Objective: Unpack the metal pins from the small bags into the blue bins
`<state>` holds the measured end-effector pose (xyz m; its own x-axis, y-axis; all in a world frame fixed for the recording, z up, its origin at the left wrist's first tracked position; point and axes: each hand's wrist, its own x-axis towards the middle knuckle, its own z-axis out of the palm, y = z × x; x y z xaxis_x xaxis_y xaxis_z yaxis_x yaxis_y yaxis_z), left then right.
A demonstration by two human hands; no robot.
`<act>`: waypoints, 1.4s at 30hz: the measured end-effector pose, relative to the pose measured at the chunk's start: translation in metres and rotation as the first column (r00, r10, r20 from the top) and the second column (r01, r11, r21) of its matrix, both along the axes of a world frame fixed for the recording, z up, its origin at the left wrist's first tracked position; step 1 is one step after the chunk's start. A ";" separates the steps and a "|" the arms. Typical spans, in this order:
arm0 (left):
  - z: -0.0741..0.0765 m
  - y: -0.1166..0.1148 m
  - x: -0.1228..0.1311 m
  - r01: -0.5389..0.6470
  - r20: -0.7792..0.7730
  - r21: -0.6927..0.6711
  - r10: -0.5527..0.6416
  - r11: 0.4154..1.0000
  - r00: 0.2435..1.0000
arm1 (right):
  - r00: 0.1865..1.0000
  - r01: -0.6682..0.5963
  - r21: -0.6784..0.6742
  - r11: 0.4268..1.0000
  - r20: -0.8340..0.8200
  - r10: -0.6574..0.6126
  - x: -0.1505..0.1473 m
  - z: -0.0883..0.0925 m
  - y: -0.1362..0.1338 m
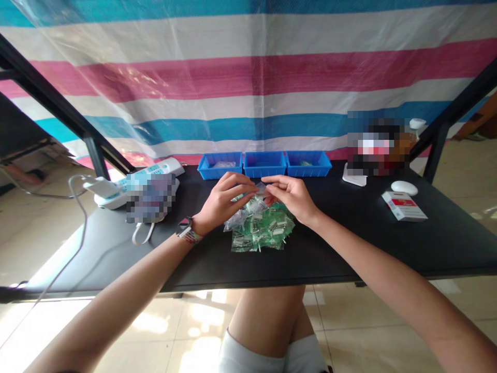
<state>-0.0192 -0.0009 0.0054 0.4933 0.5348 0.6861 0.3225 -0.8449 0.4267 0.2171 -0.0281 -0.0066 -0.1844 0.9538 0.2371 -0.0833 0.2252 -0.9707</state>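
Both hands meet above a pile of small clear plastic bags with green printing (pixel 262 228) lying on the black table (pixel 349 243). My left hand (pixel 227 199) and my right hand (pixel 291 196) pinch the two ends of one small clear bag (pixel 261 188) held between them, just over the pile. The fingers of both hands are curled and closed on it. A woven band sits on my left wrist (pixel 189 233).
Three blue bins (pixel 264 163) stand in a row at the table's back edge. A white device with a cable (pixel 112 191) lies at the left. At the right are a white mouse (pixel 404 187), a red-and-white box (pixel 404 205) and a bottle (pixel 415 129). A striped tarp hangs behind.
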 end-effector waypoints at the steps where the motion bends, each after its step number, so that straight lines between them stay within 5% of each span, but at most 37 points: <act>1: 0.001 -0.001 0.001 -0.012 0.036 -0.085 0.015 0.996 0.999 | 0.999 0.000 0.043 0.999 0.033 -0.002 0.000 0.001 -0.002; 4: 0.000 -0.004 0.005 -0.015 0.167 -0.353 0.079 0.935 0.983 | 0.967 0.045 0.319 0.947 0.226 -0.122 0.001 0.003 -0.010; 7: -0.002 -0.003 0.008 0.098 0.281 -0.555 0.075 0.826 0.957 | 0.845 0.033 0.623 0.782 0.401 -0.355 0.002 0.005 -0.015; 10: -0.002 -0.002 0.009 0.204 0.339 -0.644 0.036 0.737 0.940 | 0.745 -0.069 0.751 0.657 0.477 -0.467 0.004 0.007 -0.016; 13: -0.001 -0.002 0.009 0.232 0.320 -0.664 -0.011 0.711 0.948 | 0.769 -0.106 0.798 0.594 0.444 -0.460 0.004 0.009 -0.014; 15: 0.000 -0.004 0.008 0.235 0.299 -0.649 -0.041 0.724 0.953 | 0.813 -0.057 0.795 0.605 0.388 -0.433 0.003 0.010 -0.013; 18: 0.000 -0.005 0.005 0.218 0.294 -0.566 -0.052 0.795 0.954 | 0.864 0.075 0.701 0.709 0.310 -0.398 0.001 0.011 -0.011; 22: -0.001 -0.006 0.004 0.042 0.192 -0.284 0.014 0.958 0.981 | 0.941 0.125 0.441 0.889 0.231 -0.247 -0.001 0.006 -0.007; 25: -0.004 -0.006 0.004 -0.014 0.089 -0.081 0.022 0.997 0.996 | 0.974 0.066 0.321 0.945 0.187 -0.131 -0.002 0.002 -0.005; 38: 0.012 -0.008 -0.007 0.008 -0.006 -0.039 -0.009 0.999 1.000 | 0.972 0.006 0.332 0.943 0.218 -0.083 -0.007 0.006 -0.013; 42: 0.004 -0.003 -0.002 -0.107 0.100 -0.105 0.118 0.989 0.988 | 0.944 0.036 0.432 0.901 0.282 -0.172 -0.002 0.010 -0.014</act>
<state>-0.0216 -0.0038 0.0092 0.3537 0.6508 0.6718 0.3616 -0.7575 0.5435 0.2149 -0.0418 0.0035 -0.2180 0.7970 0.5632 0.2483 0.6034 -0.7578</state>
